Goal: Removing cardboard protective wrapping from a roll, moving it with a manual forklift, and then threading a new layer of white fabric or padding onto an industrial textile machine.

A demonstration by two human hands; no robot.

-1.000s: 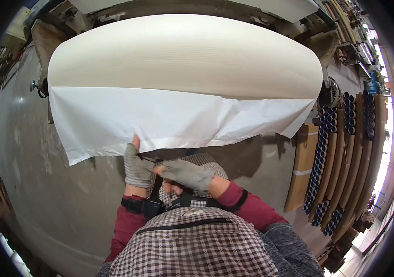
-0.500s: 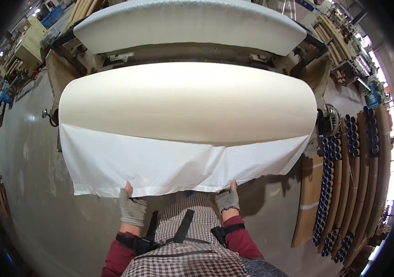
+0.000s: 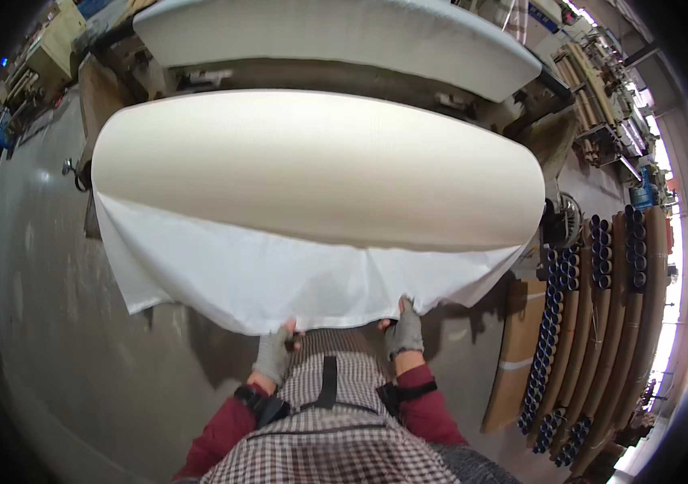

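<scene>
Past the checked apron [image 3: 320,448], the right hand [image 3: 405,332] clamps the white sheet [image 3: 303,282] near the left hand [image 3: 274,355] (its grip I cannot tell), the sheet hanging from the cream roll [image 3: 320,161], brown tubes [image 3: 611,331] at right, whitish material [image 3: 336,36] behind.

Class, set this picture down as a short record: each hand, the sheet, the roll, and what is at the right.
Left hand: grey glove, at the lower edge of the white sheet; grip unclear
Right hand: grey glove, thumb over that edge
Sheet: creased, hanging in front of the roll
Roll: wide, cream-coloured
At right: long brown tubes
</scene>
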